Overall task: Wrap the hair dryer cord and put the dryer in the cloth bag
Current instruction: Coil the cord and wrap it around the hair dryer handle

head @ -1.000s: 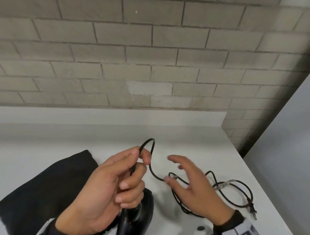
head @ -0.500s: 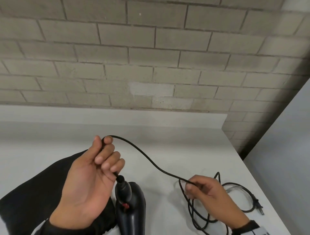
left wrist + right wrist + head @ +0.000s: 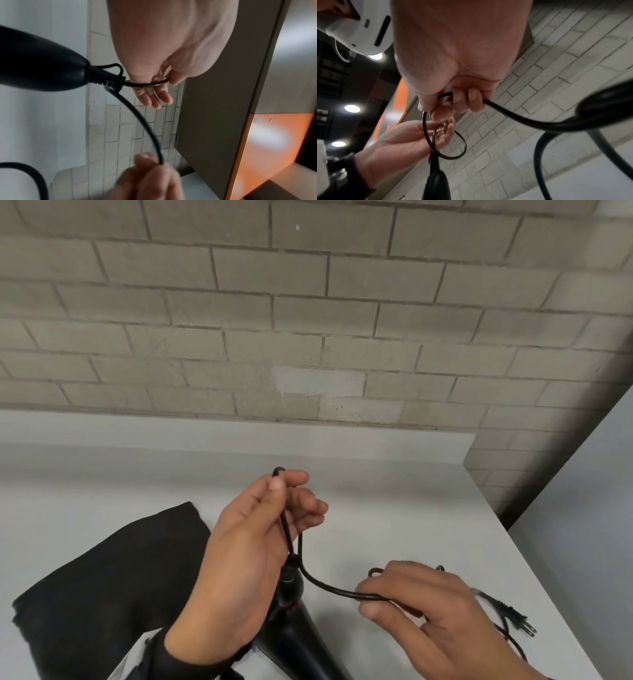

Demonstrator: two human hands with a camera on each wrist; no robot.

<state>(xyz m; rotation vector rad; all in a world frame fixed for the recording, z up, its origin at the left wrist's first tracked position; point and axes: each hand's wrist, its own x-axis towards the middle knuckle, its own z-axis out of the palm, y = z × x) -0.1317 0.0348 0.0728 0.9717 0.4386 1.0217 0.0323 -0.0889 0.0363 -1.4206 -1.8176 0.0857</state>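
Observation:
The black hair dryer [image 3: 298,642] lies on the white table with its handle end toward me, partly under my left hand [image 3: 287,479]. That hand pinches a folded loop of the black cord [image 3: 329,589] between thumb and forefinger, just above the strain relief. My right hand [image 3: 373,601] grips the same cord a short way along. In the left wrist view the dryer handle [image 3: 42,65] and cord [image 3: 145,124] run from my left hand [image 3: 163,81]. The plug [image 3: 510,613] lies on the table behind my right hand. A black cloth bag [image 3: 102,594] lies flat at the left.
The white table [image 3: 394,508] ends in a slanted edge on the right, close to the plug. A grey brick wall [image 3: 308,320] stands behind it and a grey panel [image 3: 582,508] to the right. Loose cord loops [image 3: 510,642] trail by my right wrist.
My left hand moved right, off the bag, and now holds a doubled fold of cord. My right hand slid up the cord toward the dryer, so the span between hands is shorter.

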